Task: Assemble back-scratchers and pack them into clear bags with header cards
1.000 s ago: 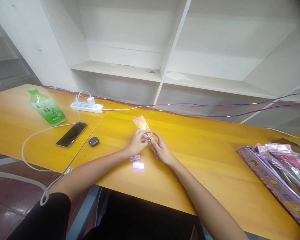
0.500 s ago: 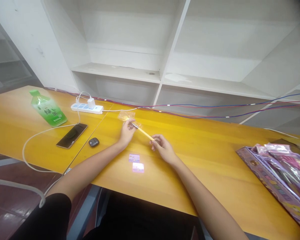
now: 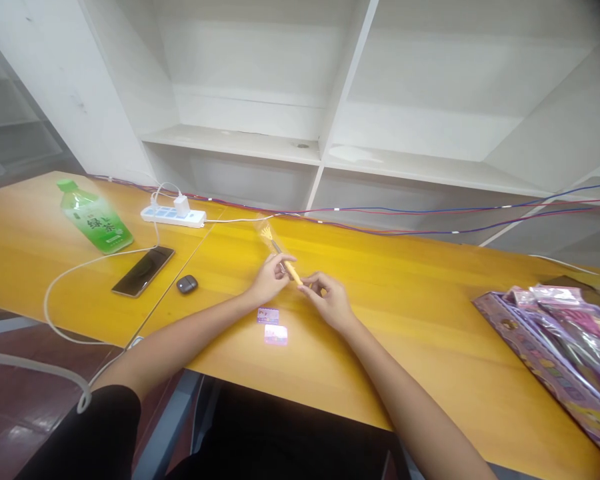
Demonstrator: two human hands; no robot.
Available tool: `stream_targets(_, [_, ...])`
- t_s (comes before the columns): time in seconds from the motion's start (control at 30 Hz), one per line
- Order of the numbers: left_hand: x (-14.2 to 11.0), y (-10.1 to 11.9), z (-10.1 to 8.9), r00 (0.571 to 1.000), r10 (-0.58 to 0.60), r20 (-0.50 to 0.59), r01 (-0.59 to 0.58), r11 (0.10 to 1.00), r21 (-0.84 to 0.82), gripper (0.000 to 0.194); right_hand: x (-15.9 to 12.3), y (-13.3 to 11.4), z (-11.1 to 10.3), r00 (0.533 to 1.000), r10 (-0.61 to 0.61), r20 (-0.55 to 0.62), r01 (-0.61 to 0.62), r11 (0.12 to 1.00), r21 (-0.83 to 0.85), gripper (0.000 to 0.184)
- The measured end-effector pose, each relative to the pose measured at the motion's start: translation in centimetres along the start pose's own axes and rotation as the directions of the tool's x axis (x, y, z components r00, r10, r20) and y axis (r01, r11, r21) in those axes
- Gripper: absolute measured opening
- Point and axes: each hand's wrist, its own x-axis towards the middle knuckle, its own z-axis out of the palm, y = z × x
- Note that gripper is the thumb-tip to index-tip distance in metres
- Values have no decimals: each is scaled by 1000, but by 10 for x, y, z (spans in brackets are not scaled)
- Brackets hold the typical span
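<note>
Both my hands meet over the middle of the yellow wooden table (image 3: 410,333). My left hand (image 3: 270,280) pinches a thin clear plastic sleeve (image 3: 269,239) that sticks up and away from it. My right hand (image 3: 327,298) pinches the near end of a yellow pencil-like stick (image 3: 293,272) that runs into the sleeve. Two small pink and purple cards (image 3: 273,325) lie flat on the table just below my left wrist.
A green tea bottle (image 3: 95,219), a white power strip (image 3: 173,214) with a charger cable, a dark phone (image 3: 143,270) and a small dark earbud case (image 3: 187,284) lie at the left. Purple packaged toy sets (image 3: 560,347) are stacked at the right edge. White shelves stand behind.
The sleeve was pulled left off the yellow stick by my left hand, then my left hand came back toward my right hand so both are close together again.
</note>
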Motion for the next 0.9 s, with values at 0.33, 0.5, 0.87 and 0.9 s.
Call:
stream_targets(0.33, [-11,4,13,981,-90,173,103,992,-68,40,1,1,-1,996,-77,-49,69,987,-146,34])
stream_targets(0.5, [-19,3,22,963,-132,235,164,979,-122,39,2,5,0,998,-50,-43,41,984,-175,35])
stream_targets(0.87, [-13,18,15,934,-336,118,355,908,-223,36,5,7,-10,990,-124,66,133,978,-163,24])
stream_targets(0.9, [-12,19,15,932,-348,105,363,897,-251,35,5,7,-11,987,-140,79,150,978,-145,23])
